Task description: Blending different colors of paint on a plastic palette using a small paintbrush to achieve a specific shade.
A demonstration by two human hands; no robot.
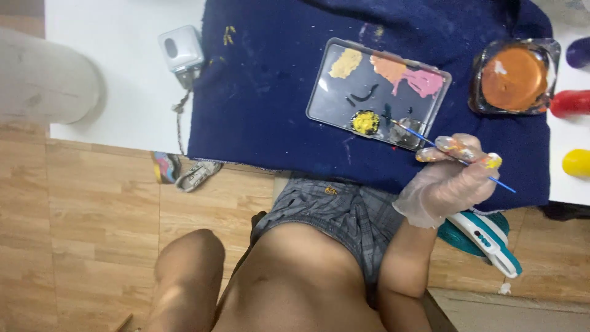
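Fingers (458,149) around blue paintbrush (455,157), apparently.

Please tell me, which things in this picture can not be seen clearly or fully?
Head view:
- Left hand: not in view, outside the frame.
- Purple, red and yellow objects: cut off by the right edge, kind unclear.
- Brush tip: too small to tell its paint colour.
- Right hand: the glove hides the skin; the hand covers part of the brush handle.
- Tray: dark marks too blurred.

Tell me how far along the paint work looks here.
Done: yellow, orange, pink and black paint already lies on the clear rectangular plastic palette. In hand: the paint-smeared gloved right hand holds a thin blue-handled brush, tip at the palette's lower edge. Left: no painted piece shows, so what remains cannot be judged.
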